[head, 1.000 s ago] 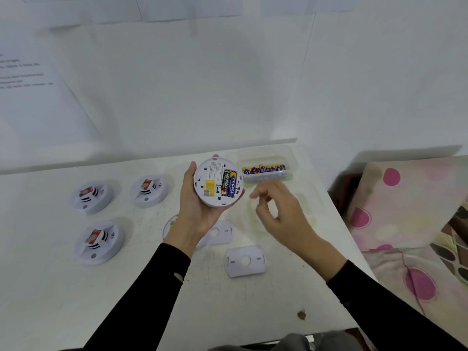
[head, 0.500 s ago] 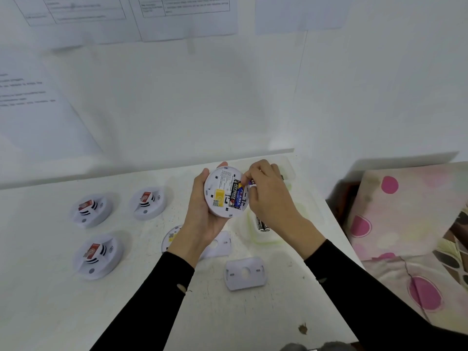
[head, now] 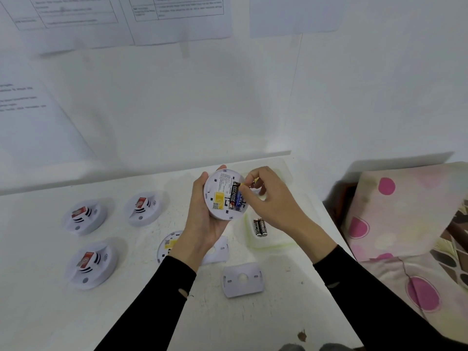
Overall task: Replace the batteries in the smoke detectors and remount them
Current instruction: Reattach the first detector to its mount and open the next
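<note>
Right hand (head: pixel 273 198) now at held detector (head: pixel 222 196), three mounted-face detectors (head: pixel 86 216)

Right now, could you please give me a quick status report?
Left hand holds smoke detector, back up. Right hand fingers at its batteries. Nothing in the way.

White table (head: pixel 126 312) carries detectors (head: pixel 86 217), plates (head: pixel 243 279), tray (head: pixel 268 239).

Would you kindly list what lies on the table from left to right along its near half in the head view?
Near-left smoke detector → face-down detector partly behind the left wrist → loose mounting plate → tray with two black batteries.
</note>
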Demonstrator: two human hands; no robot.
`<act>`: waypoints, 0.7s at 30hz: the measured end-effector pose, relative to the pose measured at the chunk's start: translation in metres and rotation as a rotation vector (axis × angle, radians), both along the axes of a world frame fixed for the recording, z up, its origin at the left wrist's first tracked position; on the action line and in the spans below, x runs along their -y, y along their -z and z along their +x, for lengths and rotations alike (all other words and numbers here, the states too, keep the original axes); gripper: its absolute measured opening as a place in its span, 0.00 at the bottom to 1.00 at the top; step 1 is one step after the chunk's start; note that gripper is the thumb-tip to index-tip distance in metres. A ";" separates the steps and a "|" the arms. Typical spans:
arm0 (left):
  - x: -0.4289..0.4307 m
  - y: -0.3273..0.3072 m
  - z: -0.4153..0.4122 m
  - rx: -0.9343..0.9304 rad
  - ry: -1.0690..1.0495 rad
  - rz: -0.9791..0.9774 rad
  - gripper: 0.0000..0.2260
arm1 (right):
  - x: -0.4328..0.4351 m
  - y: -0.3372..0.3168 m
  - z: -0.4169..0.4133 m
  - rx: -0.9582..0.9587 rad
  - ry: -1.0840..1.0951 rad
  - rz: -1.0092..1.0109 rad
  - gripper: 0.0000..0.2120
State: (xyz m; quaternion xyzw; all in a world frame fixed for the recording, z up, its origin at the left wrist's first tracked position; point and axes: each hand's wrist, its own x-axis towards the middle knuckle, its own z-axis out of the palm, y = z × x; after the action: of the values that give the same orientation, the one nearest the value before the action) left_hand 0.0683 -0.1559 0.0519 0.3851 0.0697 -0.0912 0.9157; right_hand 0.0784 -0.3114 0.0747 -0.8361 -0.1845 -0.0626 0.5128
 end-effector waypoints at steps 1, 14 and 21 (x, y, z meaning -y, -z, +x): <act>0.000 0.000 0.000 0.002 0.001 -0.004 0.19 | 0.002 0.001 -0.001 0.023 -0.004 0.001 0.06; 0.001 0.013 0.005 -0.041 -0.057 -0.049 0.18 | 0.025 0.004 0.013 -0.204 -0.004 0.323 0.05; -0.008 0.017 0.007 -0.069 -0.086 -0.056 0.19 | 0.048 0.045 0.033 -0.414 0.161 -0.429 0.08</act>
State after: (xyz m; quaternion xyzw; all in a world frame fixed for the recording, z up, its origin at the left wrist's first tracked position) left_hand 0.0750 -0.1481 0.0345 0.3526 0.1153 -0.0671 0.9262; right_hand 0.1112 -0.3591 0.0301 -0.9323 -0.0185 0.1090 0.3445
